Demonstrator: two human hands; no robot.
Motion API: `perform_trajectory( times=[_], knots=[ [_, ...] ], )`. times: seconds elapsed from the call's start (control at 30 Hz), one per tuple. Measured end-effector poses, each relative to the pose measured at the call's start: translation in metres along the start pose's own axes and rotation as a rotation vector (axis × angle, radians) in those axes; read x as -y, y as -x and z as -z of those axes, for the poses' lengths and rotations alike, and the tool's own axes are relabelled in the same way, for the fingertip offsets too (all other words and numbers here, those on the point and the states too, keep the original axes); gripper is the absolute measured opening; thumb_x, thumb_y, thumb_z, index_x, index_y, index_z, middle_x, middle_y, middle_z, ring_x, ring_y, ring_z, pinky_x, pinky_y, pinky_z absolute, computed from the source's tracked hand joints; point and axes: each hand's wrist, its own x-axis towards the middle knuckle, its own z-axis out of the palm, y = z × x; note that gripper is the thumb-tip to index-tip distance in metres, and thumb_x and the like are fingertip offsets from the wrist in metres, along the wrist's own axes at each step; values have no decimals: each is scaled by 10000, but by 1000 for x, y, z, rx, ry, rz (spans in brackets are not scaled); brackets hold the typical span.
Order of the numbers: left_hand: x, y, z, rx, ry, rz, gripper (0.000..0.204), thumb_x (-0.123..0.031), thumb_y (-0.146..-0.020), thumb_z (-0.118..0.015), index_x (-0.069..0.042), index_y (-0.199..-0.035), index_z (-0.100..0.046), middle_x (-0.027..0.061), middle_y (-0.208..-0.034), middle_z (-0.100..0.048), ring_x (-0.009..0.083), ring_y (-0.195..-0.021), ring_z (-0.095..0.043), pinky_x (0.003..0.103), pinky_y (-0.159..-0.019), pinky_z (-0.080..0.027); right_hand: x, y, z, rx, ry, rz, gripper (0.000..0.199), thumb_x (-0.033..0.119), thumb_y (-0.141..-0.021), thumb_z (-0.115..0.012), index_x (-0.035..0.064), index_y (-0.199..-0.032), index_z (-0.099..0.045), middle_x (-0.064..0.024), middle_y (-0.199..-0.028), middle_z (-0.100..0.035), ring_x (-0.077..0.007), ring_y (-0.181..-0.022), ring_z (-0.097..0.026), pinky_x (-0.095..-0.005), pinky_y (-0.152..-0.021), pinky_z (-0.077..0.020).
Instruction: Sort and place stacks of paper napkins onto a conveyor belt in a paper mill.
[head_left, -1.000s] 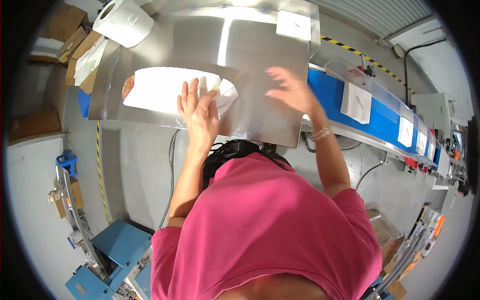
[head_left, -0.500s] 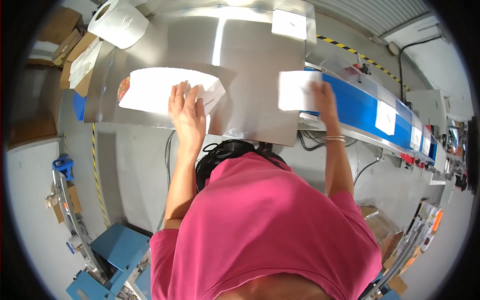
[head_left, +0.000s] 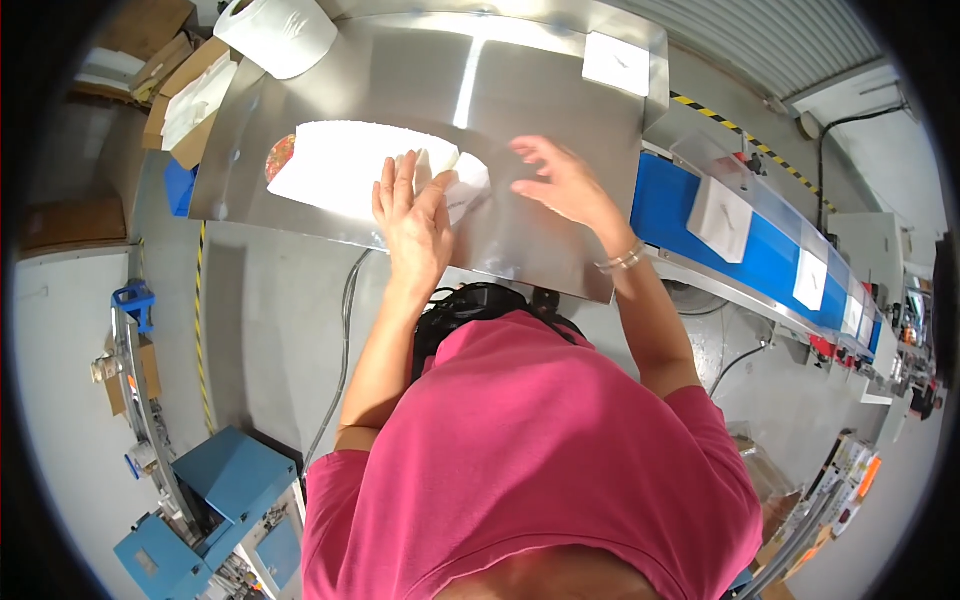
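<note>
My left hand rests with outstretched fingers on the right part of a fanned row of white flat packets lying on a steel table. A red patterned piece shows at the row's left end. Above the table, between the row and the conveyor, my right hand is bare, its fingers apart and slightly blurred. On the blue conveyor belt lies a white square packet, with several more farther along. Whether the packets are paper sleeves or envelopes, I cannot tell.
A large white roll stands at the table's far left, beside cardboard boxes. Another white square packet lies at the far right corner. A clear guard runs along the belt's far side.
My right hand has let go of a white packet on the belt and moved back left over the table. That packet has travelled right along the belt. My left hand stays on the row.
</note>
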Motion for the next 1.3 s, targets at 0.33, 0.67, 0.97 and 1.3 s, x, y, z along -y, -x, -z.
perform_trajectory(
  times=[0.33,0.67,0.97,1.3],
  knots=[
    [16,-8,2,-57,3,25,379,-97,-827,-640,-58,-1201,-587,241,-1393,-388,439,-1325,-308,521,-1074,-259,-44,18,-10,48,-480,-99,289,211,-921,-616,27,-1132,-544,-16,-985,-569,-81,-889,-514,-247,-789,-448],
    [16,-10,0,-37,127,66,300,15,-797,-607,-72,-1078,-665,219,-1343,-463,427,-1302,-353,506,-1062,-301,-145,102,138,-777,674,-428,400,372,-848,-648,18,-1028,-603,-176,-900,-630,-345,-799,-594,-419,-734,-472],
    [11,-8,10,38,46,-39,285,-4,-762,-637,-121,-1019,-680,207,-1408,-404,419,-1369,-255,558,-1103,-160,12,-13,-26,226,-151,113,520,231,-794,-740,117,-1257,-533,-115,-1362,-450,-262,-1219,-473,-399,-985,-420],
    [40,-15,17,21,-19,31,340,-38,-824,-613,-32,-1164,-606,228,-1338,-469,430,-1288,-378,507,-1070,-289,-63,35,29,-270,-52,-291,278,276,-925,-604,13,-999,-550,-23,-859,-545,-89,-770,-484,-276,-686,-444]
  ],
)
